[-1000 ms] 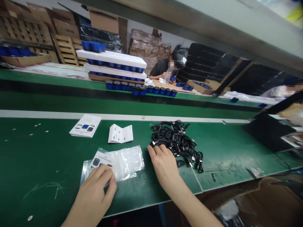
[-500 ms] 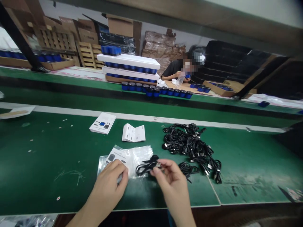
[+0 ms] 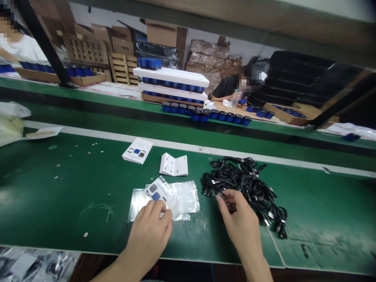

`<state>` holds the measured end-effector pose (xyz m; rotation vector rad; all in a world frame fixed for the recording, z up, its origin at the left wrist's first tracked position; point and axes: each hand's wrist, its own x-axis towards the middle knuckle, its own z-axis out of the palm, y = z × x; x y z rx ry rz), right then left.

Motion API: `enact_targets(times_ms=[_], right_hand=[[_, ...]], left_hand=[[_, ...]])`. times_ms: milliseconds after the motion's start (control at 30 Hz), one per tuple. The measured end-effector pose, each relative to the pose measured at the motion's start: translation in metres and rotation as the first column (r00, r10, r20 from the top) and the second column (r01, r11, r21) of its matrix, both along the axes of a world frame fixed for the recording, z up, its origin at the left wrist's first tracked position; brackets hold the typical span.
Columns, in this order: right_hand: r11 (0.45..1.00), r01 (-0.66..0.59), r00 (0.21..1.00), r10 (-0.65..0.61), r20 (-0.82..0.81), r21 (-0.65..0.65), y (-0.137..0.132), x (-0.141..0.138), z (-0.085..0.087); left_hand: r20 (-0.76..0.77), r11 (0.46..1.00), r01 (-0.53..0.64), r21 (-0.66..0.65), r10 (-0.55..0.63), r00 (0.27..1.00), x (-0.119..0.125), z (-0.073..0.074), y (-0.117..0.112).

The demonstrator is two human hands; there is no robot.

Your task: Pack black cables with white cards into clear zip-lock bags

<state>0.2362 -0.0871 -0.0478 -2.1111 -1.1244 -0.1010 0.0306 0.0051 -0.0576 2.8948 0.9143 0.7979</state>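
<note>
My left hand (image 3: pixel 149 231) is closed on the near edge of a clear plastic bag (image 3: pixel 183 199) lying on the green table (image 3: pixel 58 196). A printed leaflet (image 3: pixel 157 192) shows inside the bag. My right hand (image 3: pixel 241 223) is at the near edge of a pile of black cables (image 3: pixel 246 186). Its fingertips are pinched on one cable from that pile. The bag and the pile lie side by side, a short gap between them.
A small stack of booklets (image 3: pixel 137 150) and a folded white leaflet (image 3: pixel 174 164) lie beyond the bag. Blue cylinders (image 3: pixel 205 113) and white foam trays (image 3: pixel 170 76) line the far belt. A person (image 3: pixel 232 84) sits opposite. More bags (image 3: pixel 35 264) lie below the table's edge.
My right hand, which held a cable beside the bag half a second ago, has moved right, back to the cable pile. The left hand stays on the bag. The view has shifted left.
</note>
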Motion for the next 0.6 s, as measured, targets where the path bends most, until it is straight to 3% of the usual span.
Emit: enact_targets(times_ms=[133,200,600], right_hand=[[0.994,-0.103,0.927,0.103,0.361,-0.02,0.005,-0.002,-0.004],[0.992,-0.113,0.881,0.123,0.456,-0.049,0.007,-0.005,-0.004],[0.988,-0.153,0.863,0.147,0.483,-0.028,0.009,-0.016,-0.008]], left_hand=[[-0.007,1.0,0.011,0.014,-0.011,1.0,-0.001,0.002,0.001],[-0.001,0.999,0.033,0.019,-0.033,0.999,-0.002,0.002,0.002],[0.005,0.996,0.06,0.065,-0.06,0.998,-0.003,-0.002,0.004]])
